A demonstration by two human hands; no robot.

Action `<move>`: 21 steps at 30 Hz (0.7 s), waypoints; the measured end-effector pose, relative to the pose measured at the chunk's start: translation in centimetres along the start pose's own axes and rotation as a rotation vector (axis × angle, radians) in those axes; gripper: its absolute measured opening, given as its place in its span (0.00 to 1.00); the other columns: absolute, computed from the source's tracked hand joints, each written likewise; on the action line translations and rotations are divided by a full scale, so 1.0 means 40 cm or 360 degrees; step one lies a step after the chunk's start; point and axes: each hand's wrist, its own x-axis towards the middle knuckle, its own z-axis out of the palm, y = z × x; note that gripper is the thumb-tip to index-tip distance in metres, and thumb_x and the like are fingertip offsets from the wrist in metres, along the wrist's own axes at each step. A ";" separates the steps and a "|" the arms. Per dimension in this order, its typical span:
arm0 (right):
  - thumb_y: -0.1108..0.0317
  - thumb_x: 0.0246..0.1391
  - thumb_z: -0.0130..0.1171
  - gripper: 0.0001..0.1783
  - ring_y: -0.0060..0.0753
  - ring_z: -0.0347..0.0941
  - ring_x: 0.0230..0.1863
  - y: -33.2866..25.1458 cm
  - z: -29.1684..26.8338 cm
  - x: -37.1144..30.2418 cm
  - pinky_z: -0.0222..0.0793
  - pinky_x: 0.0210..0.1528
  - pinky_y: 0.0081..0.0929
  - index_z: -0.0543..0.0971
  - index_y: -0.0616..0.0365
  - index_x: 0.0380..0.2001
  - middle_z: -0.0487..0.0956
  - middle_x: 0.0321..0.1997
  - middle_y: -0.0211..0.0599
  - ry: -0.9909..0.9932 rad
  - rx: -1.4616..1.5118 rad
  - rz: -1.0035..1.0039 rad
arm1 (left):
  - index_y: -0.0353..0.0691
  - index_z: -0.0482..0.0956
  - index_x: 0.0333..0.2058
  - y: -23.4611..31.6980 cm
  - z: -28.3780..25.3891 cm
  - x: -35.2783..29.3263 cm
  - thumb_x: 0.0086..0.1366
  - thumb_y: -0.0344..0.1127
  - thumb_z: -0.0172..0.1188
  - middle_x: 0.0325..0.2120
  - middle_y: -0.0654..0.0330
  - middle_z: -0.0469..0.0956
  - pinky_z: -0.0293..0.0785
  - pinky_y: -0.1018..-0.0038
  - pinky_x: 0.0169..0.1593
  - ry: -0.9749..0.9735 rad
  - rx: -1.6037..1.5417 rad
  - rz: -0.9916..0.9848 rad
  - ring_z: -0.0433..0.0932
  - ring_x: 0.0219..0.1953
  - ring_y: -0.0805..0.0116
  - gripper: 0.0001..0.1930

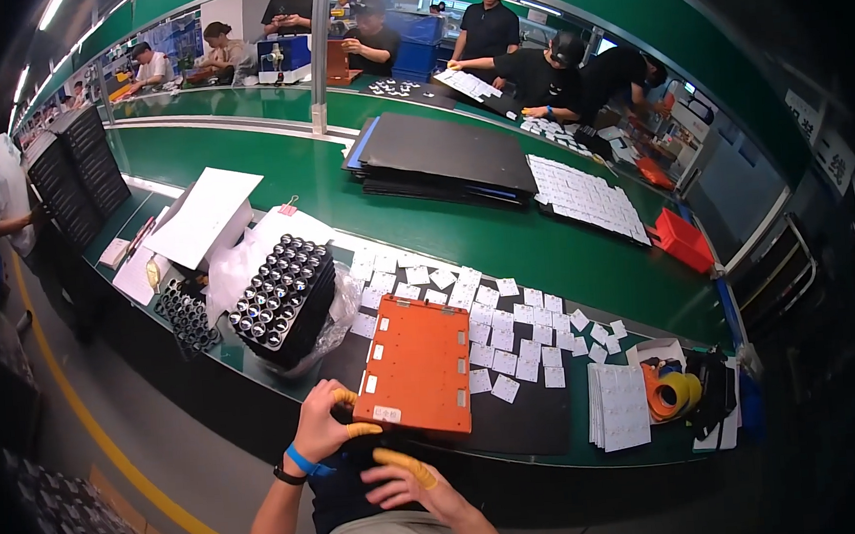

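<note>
Lying flat on the black rectangular mat (526,429) at the near edge of the green work table (580,419) is an orange, shallow rectangular case (416,366) with pale rectangular inserts along its left side and dark studs toward its right. Judged by appearance, it is stiff, moderately light and smooth enough to slip; opposite side edges offer the soundest hold, clear of inserts and studs. Its long axis seems to run away from the person, the far end leaning slightly right, though lens distortion limits certainty; the white label (388,413) sits at the near-left corner. The left hand (318,428), wearing yellow finger covers (363,429), has thumb and finger about that corner; whether it is clasped or merely touched cannot be told. The right hand (423,487) is released and empty, fingers extended, just short of the near edge. Small white square cards (500,336) spread beyond and right of the case. Left stands a stack of black trays holding round parts (283,300); farther right, a pile of white sheets (620,407) beside yellow and orange rolls (675,396). Stacked black flat boards (445,153) lie farther back.
</note>
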 end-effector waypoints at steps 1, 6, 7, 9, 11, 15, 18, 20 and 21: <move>0.33 0.66 0.43 0.46 0.52 0.74 0.62 -0.010 0.011 0.025 0.72 0.62 0.42 0.56 0.58 0.73 0.66 0.70 0.57 0.0068 0.0100 -0.0063 | 0.38 0.80 0.29 0.000 0.001 -0.001 0.40 0.44 0.83 0.26 0.61 0.75 0.70 0.70 0.34 0.0024 -0.0082 -0.0072 0.73 0.30 0.62 0.23; 0.38 0.58 0.61 0.46 0.46 0.57 0.73 -0.039 -0.001 0.131 0.52 0.75 0.51 0.61 0.55 0.70 0.65 0.72 0.39 0.0549 0.0575 -0.0749 | 0.36 0.80 0.30 0.012 -0.004 -0.006 0.42 0.41 0.83 0.27 0.61 0.76 0.72 0.72 0.37 0.0018 -0.0175 -0.0124 0.73 0.33 0.65 0.23; 0.40 0.59 0.61 0.44 0.44 0.59 0.72 -0.046 -0.004 0.148 0.53 0.74 0.50 0.62 0.54 0.69 0.65 0.71 0.38 0.0618 0.0625 -0.0793 | 0.35 0.80 0.31 0.014 -0.005 -0.004 0.43 0.40 0.83 0.29 0.60 0.77 0.72 0.72 0.38 -0.0008 -0.0182 -0.0147 0.74 0.34 0.65 0.23; 0.45 0.59 0.62 0.41 0.42 0.61 0.70 -0.049 0.009 0.163 0.56 0.72 0.49 0.63 0.54 0.68 0.67 0.70 0.37 0.0685 0.0685 -0.0840 | 0.35 0.80 0.31 0.017 -0.004 -0.020 0.43 0.40 0.83 0.29 0.61 0.76 0.72 0.74 0.38 -0.0026 -0.0182 -0.0143 0.74 0.33 0.68 0.23; 0.49 0.59 0.63 0.39 0.40 0.64 0.69 -0.042 0.013 0.169 0.60 0.70 0.47 0.64 0.53 0.68 0.68 0.68 0.36 0.0747 0.0741 -0.0890 | 0.35 0.79 0.31 0.016 -0.002 -0.033 0.43 0.38 0.83 0.30 0.63 0.75 0.71 0.76 0.37 0.0006 -0.0249 -0.0283 0.73 0.32 0.72 0.22; 0.58 0.56 0.62 0.37 0.38 0.67 0.66 -0.018 0.007 0.156 0.65 0.66 0.42 0.65 0.53 0.67 0.70 0.66 0.35 0.0899 0.0663 -0.0851 | 0.37 0.80 0.31 0.037 -0.005 -0.056 0.43 0.41 0.83 0.27 0.64 0.73 0.67 0.76 0.33 0.0059 -0.0409 -0.0284 0.70 0.30 0.71 0.22; 0.64 0.49 0.64 0.41 0.39 0.66 0.68 -0.015 0.031 0.124 0.60 0.71 0.43 0.65 0.53 0.68 0.71 0.66 0.34 0.0935 0.0589 -0.1013 | 0.38 0.82 0.36 0.047 -0.022 -0.090 0.44 0.39 0.83 0.29 0.64 0.74 0.67 0.76 0.35 -0.0055 -0.0418 -0.0222 0.69 0.30 0.72 0.23; 0.65 0.50 0.61 0.42 0.41 0.65 0.69 -0.097 0.073 0.118 0.60 0.72 0.45 0.63 0.52 0.70 0.68 0.70 0.34 0.0900 0.0601 -0.1171 | 0.39 0.83 0.42 0.057 -0.035 -0.089 0.48 0.36 0.80 0.31 0.63 0.75 0.68 0.77 0.37 0.0037 -0.0433 -0.0251 0.71 0.32 0.71 0.22; 0.64 0.51 0.60 0.40 0.41 0.66 0.69 -0.176 0.101 0.126 0.61 0.72 0.46 0.64 0.51 0.69 0.68 0.70 0.35 0.0836 0.0652 -0.1329 | 0.39 0.84 0.43 0.059 -0.044 -0.084 0.50 0.35 0.79 0.31 0.63 0.75 0.69 0.77 0.38 0.0100 -0.0400 -0.0270 0.71 0.33 0.71 0.22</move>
